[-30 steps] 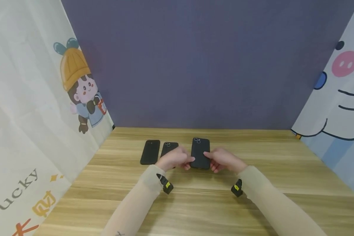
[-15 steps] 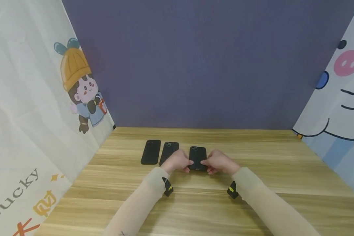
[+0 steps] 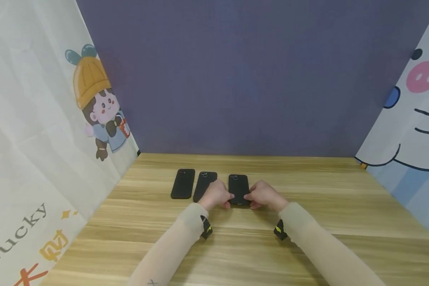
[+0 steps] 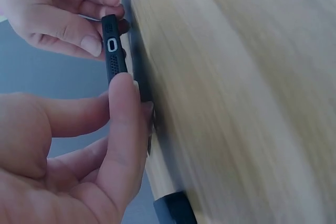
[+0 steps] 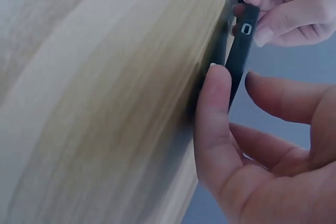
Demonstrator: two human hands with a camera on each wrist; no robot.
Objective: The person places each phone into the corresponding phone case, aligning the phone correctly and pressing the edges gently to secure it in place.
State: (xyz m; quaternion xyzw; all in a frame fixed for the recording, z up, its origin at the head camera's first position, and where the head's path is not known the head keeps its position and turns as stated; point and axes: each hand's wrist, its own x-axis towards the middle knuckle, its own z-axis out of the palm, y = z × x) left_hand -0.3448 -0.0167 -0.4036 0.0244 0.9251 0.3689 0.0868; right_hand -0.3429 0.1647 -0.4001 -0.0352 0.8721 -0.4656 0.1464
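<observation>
Both hands hold a black phone (image 3: 238,186) by its lower corners, its back with two camera lenses facing up. My left hand (image 3: 217,194) pinches the left side, thumb on top and fingers curled below. On the opposite side my right hand (image 3: 265,194) pinches it the same way. In the left wrist view the bottom edge of the phone (image 4: 111,51) shows its charging port and speaker holes, close over the tabletop. The right wrist view shows that same edge of the phone (image 5: 243,40) between the fingers of both hands.
To the left, a second black phone (image 3: 202,185) lies back up, partly covered by my left hand. Beyond it lies a third black phone (image 3: 183,183). The wooden table (image 3: 307,174) ends at a dark purple panel (image 3: 250,79), with printed curtains at both sides.
The held phone has come down toward the table and moved a little left, looking smaller now. Both hands travelled with it and kept their grip. The other two phones stayed put.
</observation>
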